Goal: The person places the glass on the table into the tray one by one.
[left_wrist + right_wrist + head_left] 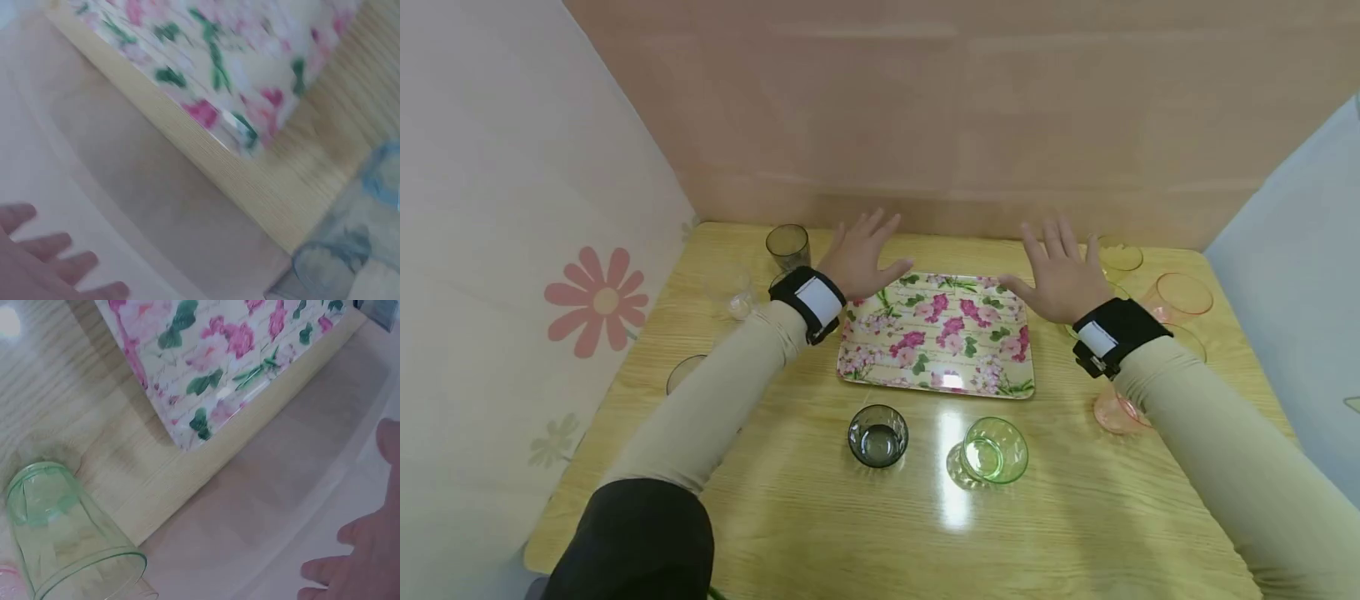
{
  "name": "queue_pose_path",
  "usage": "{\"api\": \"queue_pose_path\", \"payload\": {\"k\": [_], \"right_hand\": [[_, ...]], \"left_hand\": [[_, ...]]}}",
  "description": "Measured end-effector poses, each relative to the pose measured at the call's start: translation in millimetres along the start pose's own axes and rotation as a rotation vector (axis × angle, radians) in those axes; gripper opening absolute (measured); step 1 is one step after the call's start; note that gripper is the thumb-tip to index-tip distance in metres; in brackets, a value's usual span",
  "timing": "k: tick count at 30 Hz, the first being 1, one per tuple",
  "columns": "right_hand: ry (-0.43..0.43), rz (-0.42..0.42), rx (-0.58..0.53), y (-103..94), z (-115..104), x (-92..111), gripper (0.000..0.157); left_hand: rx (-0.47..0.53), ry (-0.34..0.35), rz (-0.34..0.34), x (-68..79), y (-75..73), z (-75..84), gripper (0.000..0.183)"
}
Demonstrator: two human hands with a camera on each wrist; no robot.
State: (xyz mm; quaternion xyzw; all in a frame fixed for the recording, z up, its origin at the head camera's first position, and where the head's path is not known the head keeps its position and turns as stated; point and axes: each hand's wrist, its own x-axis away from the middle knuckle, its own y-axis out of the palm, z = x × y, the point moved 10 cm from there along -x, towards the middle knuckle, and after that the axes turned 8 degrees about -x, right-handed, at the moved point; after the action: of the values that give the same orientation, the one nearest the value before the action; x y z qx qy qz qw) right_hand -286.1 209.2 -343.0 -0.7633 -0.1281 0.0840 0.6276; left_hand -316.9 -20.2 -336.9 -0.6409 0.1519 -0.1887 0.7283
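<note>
A floral tray (940, 333) with pink flowers and green leaves lies on the wooden table. My left hand (859, 257) is held above the tray's far left corner, its fingers spread and nothing in it. Over by the far right corner, my right hand (1060, 279) has its fingers spread too and holds nothing. In front of the tray stand a dark grey glass (877, 436) and a green glass (996, 450). The left wrist view shows the fingers (53, 256) apart from the tray; the right wrist view has the hand (365, 544) apart from it as well.
At the left stand a brown glass (787, 243), a clear glass (730, 292) and another, partly behind the left arm. On the right are several glasses, among them a pink one (1178, 296) and a yellow-rimmed one (1120, 252). A brownish wall (970, 108) rises behind the table.
</note>
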Motion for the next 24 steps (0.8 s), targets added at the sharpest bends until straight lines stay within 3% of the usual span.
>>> {"api": "queue_pose_path", "payload": {"k": [4, 8, 13, 18, 20, 24], "right_hand": [[0.001, 0.028, -0.023, -2.7, -8, 11, 0.088], [-0.026, 0.057, -0.028, -7.0, -20, 22, 0.085], [-0.026, 0.088, -0.048, -10.8, -31, 35, 0.08], [0.025, 0.075, -0.082, -8.2, -35, 50, 0.073], [0.048, 0.068, -0.097, -7.0, -35, 56, 0.069], [0.07, 0.056, -0.125, -4.5, -35, 65, 0.059]], "left_hand": [[0.027, -0.023, 0.05, 15.9, -8.9, 6.3, 0.077], [0.067, -0.048, 0.057, 27.7, -11.7, 10.5, 0.074], [0.172, -0.09, 0.04, 38.4, -6.5, 6.6, 0.072], [0.345, -0.177, -0.026, 59.6, 1.5, -0.3, 0.075], [0.381, -0.195, -0.043, 68.3, 3.2, -0.3, 0.075], [0.362, -0.217, -0.05, 81.2, 8.5, -1.6, 0.071]]}}
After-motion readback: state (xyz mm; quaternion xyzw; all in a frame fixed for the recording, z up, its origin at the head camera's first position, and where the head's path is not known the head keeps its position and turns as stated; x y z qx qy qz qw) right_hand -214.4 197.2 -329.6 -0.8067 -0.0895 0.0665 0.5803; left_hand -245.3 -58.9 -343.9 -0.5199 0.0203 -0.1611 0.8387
